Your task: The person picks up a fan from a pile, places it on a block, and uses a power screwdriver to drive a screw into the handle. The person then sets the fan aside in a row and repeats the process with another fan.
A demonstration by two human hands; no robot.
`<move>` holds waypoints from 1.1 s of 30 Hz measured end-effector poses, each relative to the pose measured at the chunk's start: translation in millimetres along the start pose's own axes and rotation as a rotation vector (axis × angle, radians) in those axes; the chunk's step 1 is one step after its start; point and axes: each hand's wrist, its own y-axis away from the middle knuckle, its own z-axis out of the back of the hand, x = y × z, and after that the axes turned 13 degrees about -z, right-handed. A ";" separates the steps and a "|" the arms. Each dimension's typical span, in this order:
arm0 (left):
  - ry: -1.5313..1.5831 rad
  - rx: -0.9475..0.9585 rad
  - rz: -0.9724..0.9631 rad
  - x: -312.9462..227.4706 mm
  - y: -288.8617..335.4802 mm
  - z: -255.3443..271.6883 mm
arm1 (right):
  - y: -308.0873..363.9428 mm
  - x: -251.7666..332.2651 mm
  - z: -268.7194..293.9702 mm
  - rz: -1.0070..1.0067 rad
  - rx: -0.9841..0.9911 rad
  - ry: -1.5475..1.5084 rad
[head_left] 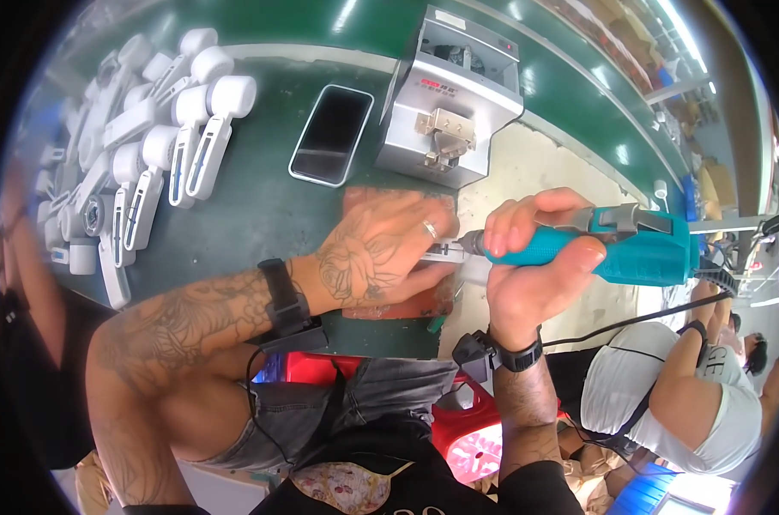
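Note:
My right hand point(531, 279) is wrapped round a teal electric screwdriver point(647, 249), held nearly level with its tip pointing left. The tip meets the end of a white plastic part point(445, 251), beside my left fingers. My left hand point(377, 249), with a ring on one finger, is closed over that part and presses it on a reddish-brown pad point(407, 306). Most of the part is hidden under the left hand. Both wrists wear black straps with small boxes on them.
Many white handheld devices point(205, 159) with round heads lie piled on the green table at left. A phone point(332, 135) lies beyond my left hand, beside a grey metal machine point(449, 103). A black cable point(638, 318) trails at right. People sit on both sides.

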 end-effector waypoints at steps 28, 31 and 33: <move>0.103 0.025 -0.025 2.7 0.4 3.0 | 1.8 3.4 -1.9 0.003 0.063 0.047; 0.101 0.073 0.019 0.8 -0.8 5.5 | 2.5 4.0 -1.6 0.005 0.070 0.055; 0.092 0.057 0.022 -1.8 -5.7 4.3 | 3.1 4.5 -0.5 0.013 0.067 0.055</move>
